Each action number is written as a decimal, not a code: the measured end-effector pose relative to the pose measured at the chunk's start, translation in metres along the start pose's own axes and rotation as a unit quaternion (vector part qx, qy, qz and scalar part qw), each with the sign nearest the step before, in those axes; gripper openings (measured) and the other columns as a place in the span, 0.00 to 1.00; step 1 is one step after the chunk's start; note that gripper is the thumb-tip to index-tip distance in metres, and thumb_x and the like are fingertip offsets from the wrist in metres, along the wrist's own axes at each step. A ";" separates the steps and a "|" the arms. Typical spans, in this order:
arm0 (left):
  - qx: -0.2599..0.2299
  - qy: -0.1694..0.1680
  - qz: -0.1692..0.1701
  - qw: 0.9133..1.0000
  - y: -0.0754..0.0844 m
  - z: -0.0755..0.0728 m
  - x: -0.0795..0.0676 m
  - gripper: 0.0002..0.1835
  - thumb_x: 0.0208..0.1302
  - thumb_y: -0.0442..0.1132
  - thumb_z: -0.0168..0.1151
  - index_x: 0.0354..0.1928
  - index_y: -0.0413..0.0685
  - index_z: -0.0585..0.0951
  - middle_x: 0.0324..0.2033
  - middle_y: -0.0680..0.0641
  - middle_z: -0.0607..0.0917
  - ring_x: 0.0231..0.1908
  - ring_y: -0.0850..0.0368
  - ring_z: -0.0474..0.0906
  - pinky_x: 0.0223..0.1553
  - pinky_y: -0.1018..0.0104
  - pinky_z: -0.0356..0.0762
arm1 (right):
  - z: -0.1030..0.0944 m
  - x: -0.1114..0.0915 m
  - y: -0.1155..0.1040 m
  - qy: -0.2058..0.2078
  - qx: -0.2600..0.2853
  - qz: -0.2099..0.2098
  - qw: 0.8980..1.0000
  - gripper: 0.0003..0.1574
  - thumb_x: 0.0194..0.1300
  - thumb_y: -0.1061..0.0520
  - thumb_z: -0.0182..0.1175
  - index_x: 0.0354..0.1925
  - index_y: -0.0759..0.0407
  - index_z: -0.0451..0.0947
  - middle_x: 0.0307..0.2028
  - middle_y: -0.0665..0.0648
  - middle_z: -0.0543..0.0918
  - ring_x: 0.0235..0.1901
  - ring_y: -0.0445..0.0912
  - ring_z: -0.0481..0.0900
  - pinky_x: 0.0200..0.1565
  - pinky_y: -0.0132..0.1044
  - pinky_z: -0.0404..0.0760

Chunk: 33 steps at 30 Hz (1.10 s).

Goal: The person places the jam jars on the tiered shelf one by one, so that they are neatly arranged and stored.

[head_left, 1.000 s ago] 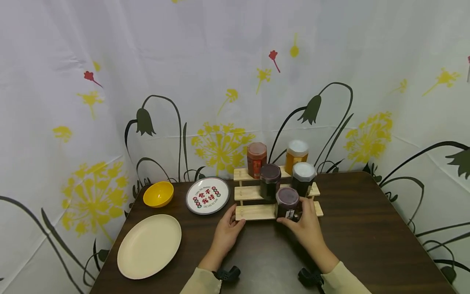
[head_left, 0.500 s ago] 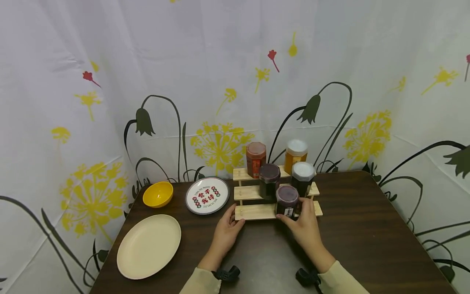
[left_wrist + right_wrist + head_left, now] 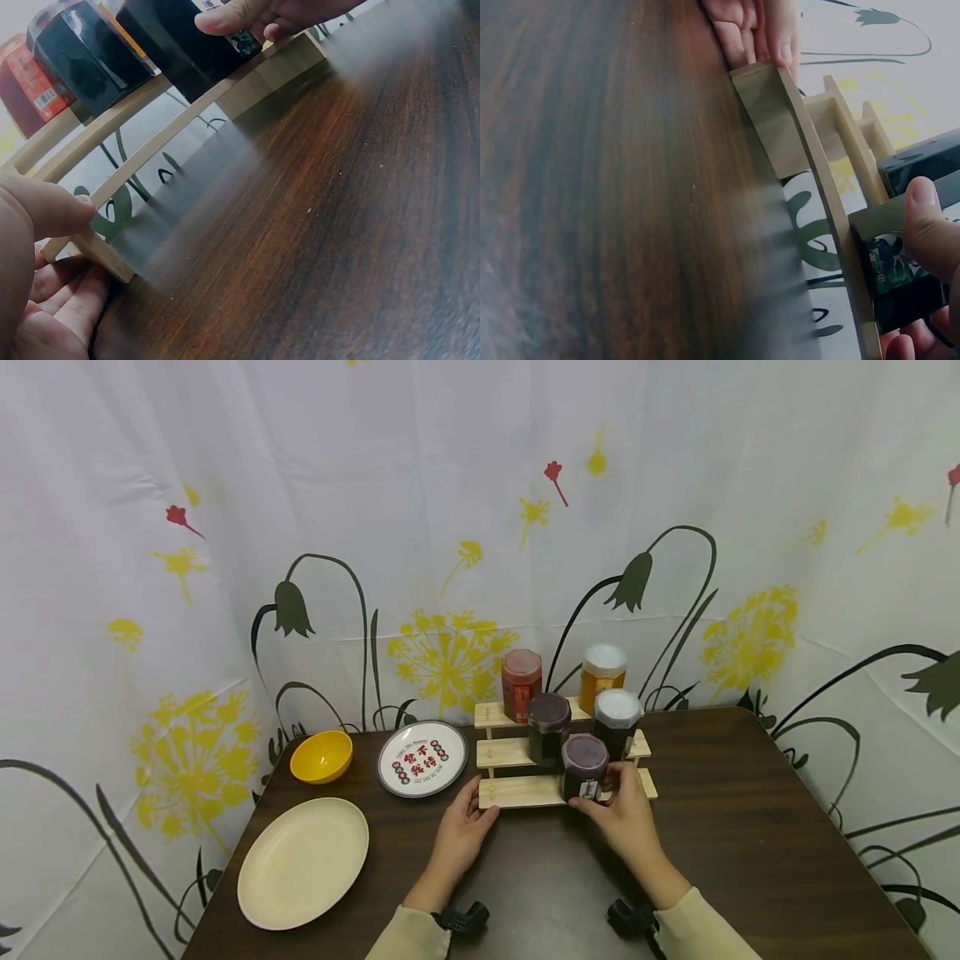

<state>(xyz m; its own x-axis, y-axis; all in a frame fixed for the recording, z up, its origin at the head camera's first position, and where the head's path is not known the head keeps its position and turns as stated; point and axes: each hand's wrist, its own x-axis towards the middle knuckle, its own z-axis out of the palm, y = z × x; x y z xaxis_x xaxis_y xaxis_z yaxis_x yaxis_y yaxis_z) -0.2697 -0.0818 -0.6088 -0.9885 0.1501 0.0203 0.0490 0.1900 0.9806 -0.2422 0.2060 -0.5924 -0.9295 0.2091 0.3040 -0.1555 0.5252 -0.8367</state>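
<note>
A three-tier wooden rack [image 3: 517,792] stands on the table. My left hand [image 3: 459,833] grips the left end of its lowest step; in the left wrist view the thumb [image 3: 64,211] lies against the front edge and the other fingers curl below. My right hand [image 3: 632,820] holds a dark jar [image 3: 585,762] with a purplish lid, upright at the lowest step, its thumb [image 3: 924,217] on the label side. On the middle step stand a dark-lidded jar [image 3: 548,727] and a white-lidded dark jar [image 3: 617,722]. A reddish jar [image 3: 521,687] and an amber jar [image 3: 602,675] occupy the top step.
Left of the rack lies a white plate [image 3: 401,783] with red characters. Beyond it are a yellow bowl [image 3: 322,757] and a large cream oval plate [image 3: 303,864] near the left edge of the brown table [image 3: 757,827]. A flower-patterned curtain [image 3: 450,485] hangs behind.
The jar in my right hand has shifted slightly back on the lowest step, the hand moving with it. My left hand stays on the rack's end.
</note>
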 end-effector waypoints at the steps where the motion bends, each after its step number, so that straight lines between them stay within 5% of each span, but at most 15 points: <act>1: -0.001 0.000 0.001 1.000 0.000 0.000 0.001 0.38 0.77 0.36 0.68 0.83 0.37 0.65 0.75 0.34 0.76 0.73 0.40 0.77 0.74 0.46 0.77 | 0.000 0.001 -0.001 0.000 -0.005 0.001 1.000 0.49 0.51 0.56 0.89 0.60 0.63 0.69 0.46 0.61 0.78 0.45 0.50 0.75 0.41 0.33 0.77; 11: 0.006 0.006 -0.001 1.000 -0.002 -0.001 0.001 0.38 0.76 0.36 0.69 0.83 0.38 0.65 0.74 0.35 0.77 0.72 0.41 0.78 0.74 0.44 0.76 | 0.007 0.000 0.001 0.025 -0.047 -0.038 0.998 0.47 0.52 0.49 0.89 0.60 0.63 0.74 0.44 0.58 0.76 0.42 0.47 0.72 0.44 0.38 0.75; 33: 0.003 -0.003 -0.004 1.000 -0.005 -0.004 -0.001 0.39 0.77 0.37 0.68 0.83 0.36 0.64 0.75 0.34 0.75 0.72 0.40 0.77 0.72 0.52 0.80 | 0.008 -0.004 0.006 0.014 -0.006 0.011 1.000 0.48 0.51 0.48 0.89 0.61 0.62 0.73 0.42 0.58 0.78 0.40 0.46 0.75 0.40 0.28 0.78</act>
<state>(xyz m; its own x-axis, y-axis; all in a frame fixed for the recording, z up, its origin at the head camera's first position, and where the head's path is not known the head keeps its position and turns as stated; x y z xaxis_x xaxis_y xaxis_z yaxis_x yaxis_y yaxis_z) -0.2691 -0.0872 -0.6128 -0.9880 0.1541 0.0103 0.0409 0.1965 0.9796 -0.2422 0.2017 -0.6021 -0.9226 0.2436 0.2990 -0.1318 0.5294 -0.8381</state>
